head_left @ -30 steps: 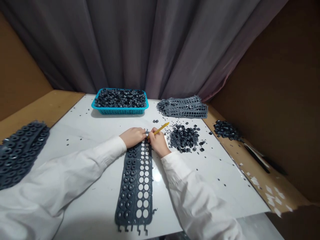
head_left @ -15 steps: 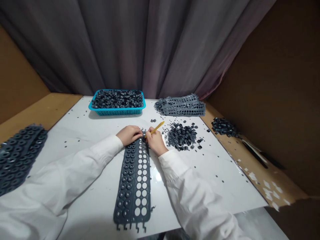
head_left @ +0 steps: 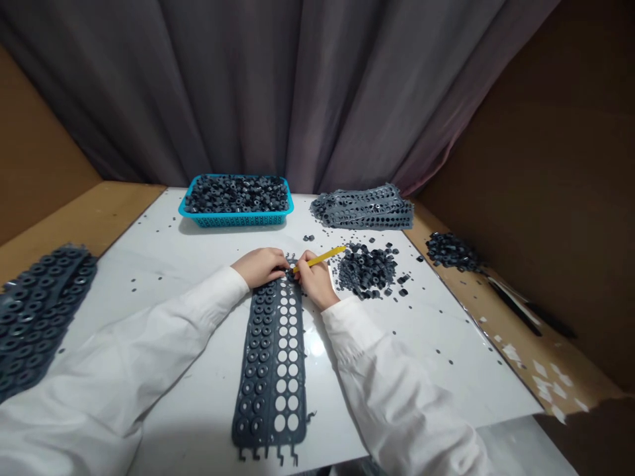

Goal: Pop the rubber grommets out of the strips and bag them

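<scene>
Grey moulded strip point(head_left: 270, 370) lies lengthwise in front of me, my left hand point(head_left: 260, 267) and right hand point(head_left: 315, 281) at its far end.

White board point(head_left: 426, 377) under everything; stack of ringed strips point(head_left: 40, 317) beside my left forearm, cardboard ledge point(head_left: 526, 337) with dark rings point(head_left: 452, 252) to the right. Far edge: cyan basket point(head_left: 236, 221) full of rings, stacked strips point(head_left: 364, 210) beside it. Loose ring pile point(head_left: 366, 272) sits just right of my right hand. Strip: rings fill the left side, right-side holes are empty. Right fingers point(head_left: 303, 264) closed on a yellow stick point(head_left: 320, 258), tip toward the strip. Left fingers point(head_left: 280, 261) curled at the strip end, touching it; can't tell if they grip anything.
</scene>
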Tool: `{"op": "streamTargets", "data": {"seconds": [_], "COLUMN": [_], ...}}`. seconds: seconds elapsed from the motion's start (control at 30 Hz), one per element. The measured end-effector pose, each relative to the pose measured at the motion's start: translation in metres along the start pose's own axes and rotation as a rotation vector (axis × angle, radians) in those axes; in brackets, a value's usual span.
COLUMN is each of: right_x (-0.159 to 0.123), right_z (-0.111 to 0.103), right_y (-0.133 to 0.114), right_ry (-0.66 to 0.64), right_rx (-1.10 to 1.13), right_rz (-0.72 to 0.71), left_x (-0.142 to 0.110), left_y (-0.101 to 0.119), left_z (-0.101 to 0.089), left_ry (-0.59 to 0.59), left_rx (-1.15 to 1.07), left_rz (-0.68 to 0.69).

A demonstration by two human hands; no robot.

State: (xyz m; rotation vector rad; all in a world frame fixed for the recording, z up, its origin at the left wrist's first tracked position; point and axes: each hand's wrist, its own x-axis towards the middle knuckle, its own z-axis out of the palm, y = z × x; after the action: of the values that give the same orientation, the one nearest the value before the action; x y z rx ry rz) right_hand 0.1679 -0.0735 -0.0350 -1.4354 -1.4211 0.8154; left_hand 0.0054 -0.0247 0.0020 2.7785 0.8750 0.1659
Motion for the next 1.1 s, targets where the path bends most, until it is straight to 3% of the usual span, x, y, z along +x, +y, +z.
{"op": "streamTargets", "data": {"seconds": [0.5,0.87,1.1], "right_x": [-0.002,0.001,-0.005], "right_z": [0.002,0.001,0.001], "right_y": [-0.014,-0.013,-0.005], "right_ry": [-0.01,-0.03,-0.01], "right_rx": [-0.148,-0.196,-0.021], "right_rz": [-0.064,-0.032,-0.084], "left_x": [0.006,0.003,0.004], "left_y": [0.022,-0.009,-0.001], "left_z": [-0.001,0.008,-0.001], "left_ry": [-0.049,0.096,0.026], "left_rx": [0.231,-0.025,-0.059], "left_rz": [0.043,-0.028,-0.042]}}
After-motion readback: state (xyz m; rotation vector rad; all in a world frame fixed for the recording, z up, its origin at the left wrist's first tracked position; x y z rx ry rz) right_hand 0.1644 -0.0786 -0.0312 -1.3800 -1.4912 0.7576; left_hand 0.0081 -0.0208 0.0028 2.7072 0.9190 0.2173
